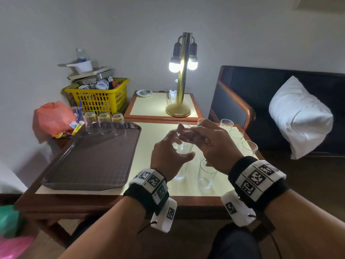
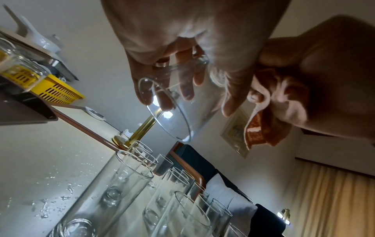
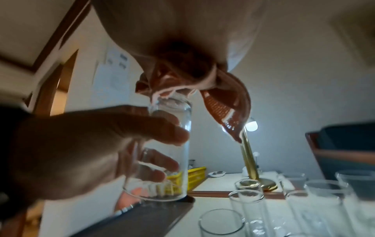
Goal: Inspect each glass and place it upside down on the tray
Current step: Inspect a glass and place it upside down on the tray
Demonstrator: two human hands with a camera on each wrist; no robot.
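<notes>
My left hand point(image 1: 168, 156) grips a clear glass point(image 1: 182, 147) above the table, its mouth pointing down and its base up. In the left wrist view the fingers point(image 2: 183, 83) curl round the glass point(image 2: 178, 112). My right hand point(image 1: 211, 144) holds a bunched orange cloth point(image 3: 223, 105) against the glass's base point(image 3: 172, 104). A brown tray point(image 1: 89, 161) lies to the left of the hands. Three glasses point(image 1: 103, 124) stand upside down along its far edge. Several upright glasses point(image 1: 205, 174) stand on the table under and to the right of my hands.
A lit brass lamp point(image 1: 182, 75) stands on a side table behind. A yellow basket point(image 1: 100, 98) and a pink bag point(image 1: 52, 118) sit beyond the tray. A dark sofa with a white pillow point(image 1: 298, 116) is to the right. Water drops point(image 2: 50, 205) lie on the tabletop.
</notes>
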